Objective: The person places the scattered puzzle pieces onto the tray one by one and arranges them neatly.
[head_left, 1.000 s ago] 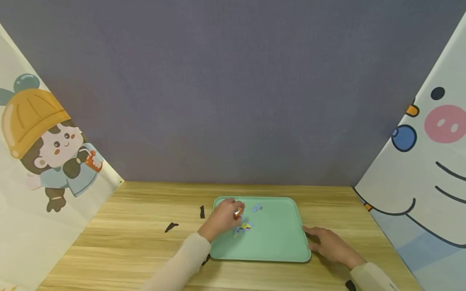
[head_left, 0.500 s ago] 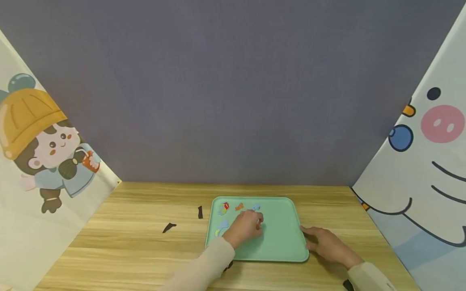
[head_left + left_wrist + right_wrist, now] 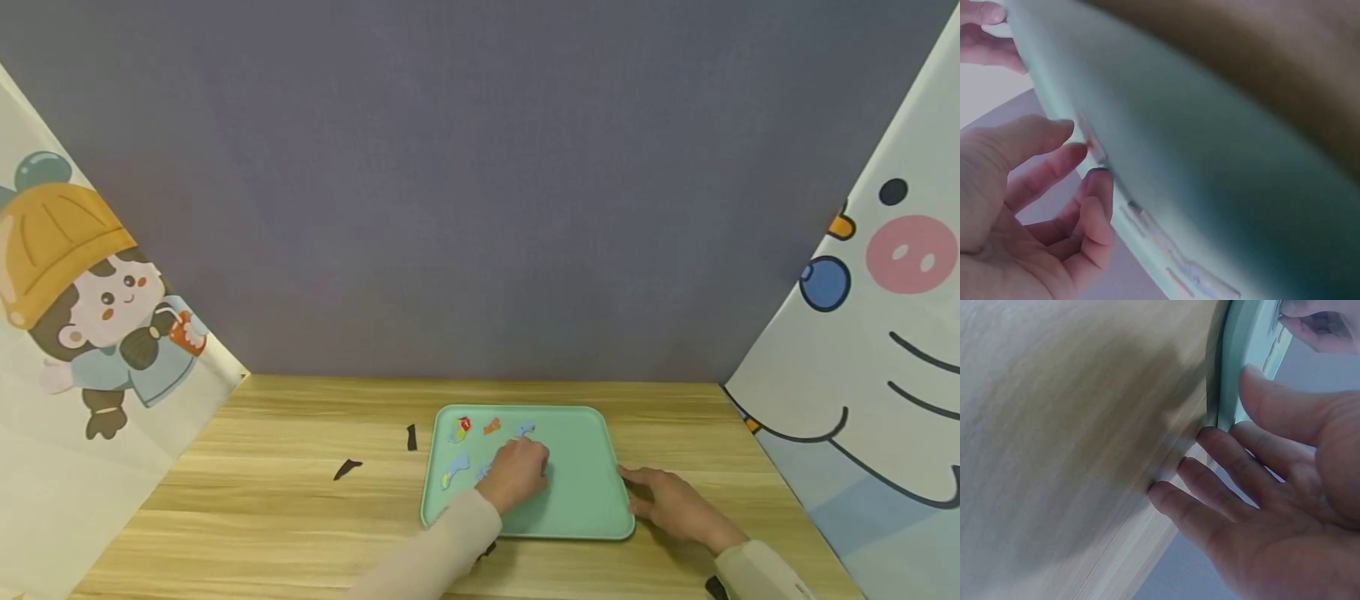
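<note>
Scraps (image 3: 348, 469) flank the tray (image 3: 588, 467), whose pieces (image 3: 456, 470) the left hand (image 3: 516, 473) partly hides, its hold unclear; right fingers (image 3: 1235, 461) spread.

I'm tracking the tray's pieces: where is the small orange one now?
In the head view, the orange piece lies on the green tray near its far edge, left of centre, between a red-topped piece and a blue piece.

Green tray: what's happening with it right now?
A person's left hand is over the green tray, beside small colourful pieces; whether it grips one is unclear. Their right hand rests at the tray's right edge. Most visible pieces lie on the tray's left half, and dark strips lie on the wooden table beside it.
</note>
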The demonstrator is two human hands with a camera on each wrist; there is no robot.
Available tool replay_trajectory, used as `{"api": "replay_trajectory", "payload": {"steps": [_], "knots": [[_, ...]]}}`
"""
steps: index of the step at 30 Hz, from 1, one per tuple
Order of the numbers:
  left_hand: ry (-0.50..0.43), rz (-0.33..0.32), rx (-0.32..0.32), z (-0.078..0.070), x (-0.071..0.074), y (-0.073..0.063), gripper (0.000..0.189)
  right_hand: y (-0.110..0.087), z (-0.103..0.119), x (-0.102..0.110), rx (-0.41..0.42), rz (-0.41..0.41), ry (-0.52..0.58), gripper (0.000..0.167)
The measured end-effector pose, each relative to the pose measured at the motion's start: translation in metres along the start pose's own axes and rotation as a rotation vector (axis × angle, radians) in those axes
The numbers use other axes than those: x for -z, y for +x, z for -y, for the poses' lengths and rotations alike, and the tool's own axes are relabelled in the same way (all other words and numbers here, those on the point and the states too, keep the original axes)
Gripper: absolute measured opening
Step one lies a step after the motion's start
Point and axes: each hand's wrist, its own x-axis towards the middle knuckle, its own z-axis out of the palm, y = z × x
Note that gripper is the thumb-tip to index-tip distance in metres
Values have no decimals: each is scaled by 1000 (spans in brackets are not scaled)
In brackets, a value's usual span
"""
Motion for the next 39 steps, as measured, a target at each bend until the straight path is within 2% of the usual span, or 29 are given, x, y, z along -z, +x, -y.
{"api": "replay_trajectory", "payload": {"steps": [8,15,18,23,31,34,39], "knots": [[-163,7,47,16,16,-9,6,0,1,1,10,12,-3,54],[-155,-35,-14,45,35,-23,13,1,2,3,15,13,-3,54],[-155,-48,-2,56,44,-32,14,2,2,3,19,15,-6,54],[-184,-77,42,73,55,-53,15,0,1,3,15,15,-5,54],[-188,-119,114,103,61,-85,18,-1,0,1,4,9,18,54],[-169,-141,171,116,64,-97,19,-1,0,1,10,10,22,54],[-151,-162,314,141,77,-117,25,-1,-1,-1,22,8,18,53]]}}
